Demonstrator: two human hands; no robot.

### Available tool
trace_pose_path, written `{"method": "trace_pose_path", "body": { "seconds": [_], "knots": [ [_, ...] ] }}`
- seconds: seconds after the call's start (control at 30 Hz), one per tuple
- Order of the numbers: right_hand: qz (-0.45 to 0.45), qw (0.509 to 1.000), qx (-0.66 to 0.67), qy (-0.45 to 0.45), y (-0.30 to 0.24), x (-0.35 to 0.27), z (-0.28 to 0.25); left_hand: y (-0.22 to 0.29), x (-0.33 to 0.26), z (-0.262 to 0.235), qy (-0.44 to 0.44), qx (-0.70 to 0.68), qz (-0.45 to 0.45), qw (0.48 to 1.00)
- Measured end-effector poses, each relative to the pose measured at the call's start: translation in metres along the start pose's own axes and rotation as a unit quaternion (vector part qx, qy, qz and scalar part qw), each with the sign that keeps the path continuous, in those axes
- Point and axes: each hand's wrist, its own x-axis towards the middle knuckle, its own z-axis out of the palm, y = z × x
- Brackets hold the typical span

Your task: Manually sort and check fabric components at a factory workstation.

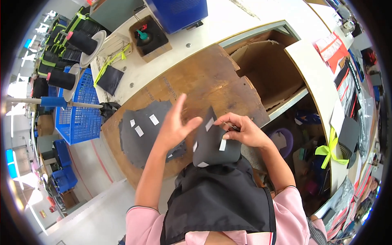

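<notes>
A dark grey sheet piece (218, 149) with several white labels stands bent at the edge of the brown board, against my black apron. My left hand (177, 126) is raised just left of it, fingers stretched apart and holding nothing. Closed over the sheet's right side is my right hand (247, 131), with a small dark metal tool (231, 126), its kind unclear, in the fingers. A white label (223, 144) shows just below the right thumb. Flat on the board to the left lies a larger pile of dark grey pieces (141, 143), several white labels on top.
The brown board (204, 77) covers the near table. At its right gapes an open drawer with a cardboard box (265, 67). A blue machine (177, 14) and a small open box (149, 41) stand behind. Thread cones (83, 43) and a blue basket (79, 110) are at left.
</notes>
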Motion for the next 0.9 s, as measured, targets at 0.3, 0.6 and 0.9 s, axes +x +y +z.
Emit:
{"method": "trace_pose_path", "body": {
  "seconds": [0.3,0.6,0.9],
  "knots": [
    [-0.061,0.994,-0.089,-0.029,-0.019,-0.014,-0.017,0.007,0.016,0.018,-0.251,-0.405,-0.198,0.856],
    [-0.189,0.886,-0.314,0.284,-0.013,-0.016,0.033,0.035,-0.001,0.02,-0.058,-0.437,-0.225,0.869],
    [-0.224,0.86,-0.358,0.287,-0.01,-0.007,0.033,0.04,-0.013,0.027,-0.041,-0.428,-0.208,0.878]
  ]
}}
